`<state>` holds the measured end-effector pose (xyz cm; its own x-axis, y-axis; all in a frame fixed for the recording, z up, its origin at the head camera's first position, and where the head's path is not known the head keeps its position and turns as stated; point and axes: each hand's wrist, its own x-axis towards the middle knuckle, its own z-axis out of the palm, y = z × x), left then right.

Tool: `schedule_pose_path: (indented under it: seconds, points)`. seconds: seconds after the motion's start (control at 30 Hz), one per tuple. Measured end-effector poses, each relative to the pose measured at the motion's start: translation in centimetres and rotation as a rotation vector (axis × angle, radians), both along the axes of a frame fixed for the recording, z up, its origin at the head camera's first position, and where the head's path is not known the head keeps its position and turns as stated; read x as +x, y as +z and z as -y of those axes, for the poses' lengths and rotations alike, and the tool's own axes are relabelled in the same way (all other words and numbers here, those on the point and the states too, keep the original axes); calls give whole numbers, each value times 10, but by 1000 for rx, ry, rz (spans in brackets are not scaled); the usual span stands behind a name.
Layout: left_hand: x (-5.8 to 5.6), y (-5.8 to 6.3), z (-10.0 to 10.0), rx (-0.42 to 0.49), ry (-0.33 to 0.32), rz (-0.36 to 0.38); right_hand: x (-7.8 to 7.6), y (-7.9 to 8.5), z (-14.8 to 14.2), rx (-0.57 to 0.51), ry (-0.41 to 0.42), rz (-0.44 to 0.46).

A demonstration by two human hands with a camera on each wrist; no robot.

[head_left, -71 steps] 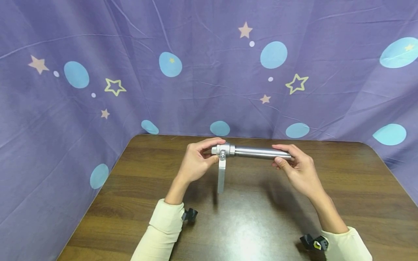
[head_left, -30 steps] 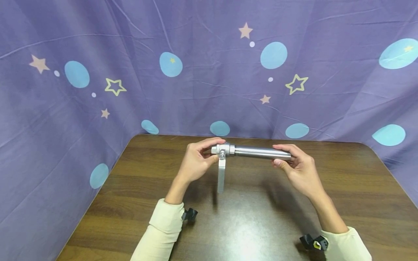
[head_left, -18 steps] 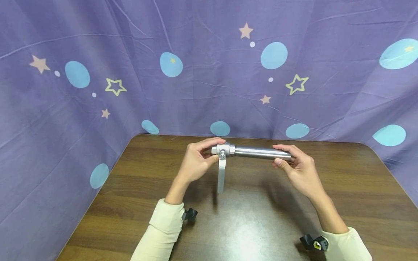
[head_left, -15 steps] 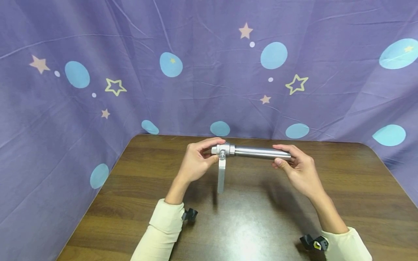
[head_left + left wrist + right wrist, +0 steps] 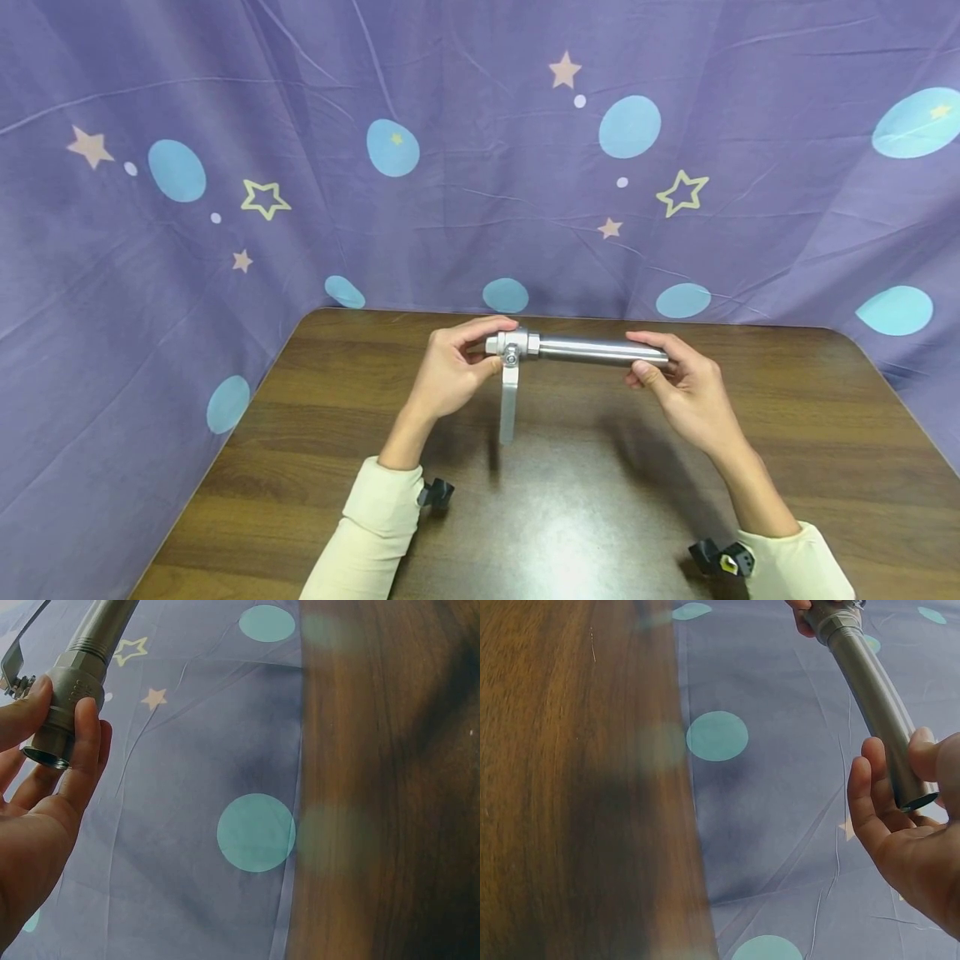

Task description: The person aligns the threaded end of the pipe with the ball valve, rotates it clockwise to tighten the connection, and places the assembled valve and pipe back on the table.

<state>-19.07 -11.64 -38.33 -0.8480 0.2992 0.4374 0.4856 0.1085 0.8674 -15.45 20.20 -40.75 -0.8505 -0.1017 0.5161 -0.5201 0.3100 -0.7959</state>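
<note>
One valve [image 5: 517,342], joined to a metal pipe [image 5: 585,350], is held above the desk [image 5: 315,417]: left hand [image 5: 448,372] pinching the valve, right hand [image 5: 690,387] with its grip around the pipe's opposite end, apparently to support both ends while the handle [image 5: 508,408] juts free.

- Reaches forward with both arms, slanting them inward from the bottom of the head view.
- Pinches with the left hand [image 5: 448,375], thumb on the near side, index finger stretched over the far side, other fingers bent.
- Pinches likewise with the right hand [image 5: 693,392], thumb near, index finger far, other fingers curled beneath.
- Holds both hands raised at about one level, well apart, palms turned toward each other.
- Bares both wrists beyond the cream left sleeve [image 5: 367,525] and right sleeve [image 5: 798,562].
</note>
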Motion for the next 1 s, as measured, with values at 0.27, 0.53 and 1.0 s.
schedule_pose_path:
  seconds: [0.27,0.53,1.0]
  points:
    - [0,0,0,8,0,9,0,0,1,-62,20,5]
    - [2,1,0,3,4,10,1,0,-1,-120,84,5]
    - [1,1,0,11,-3,0,0,0,1,-234,144,17]
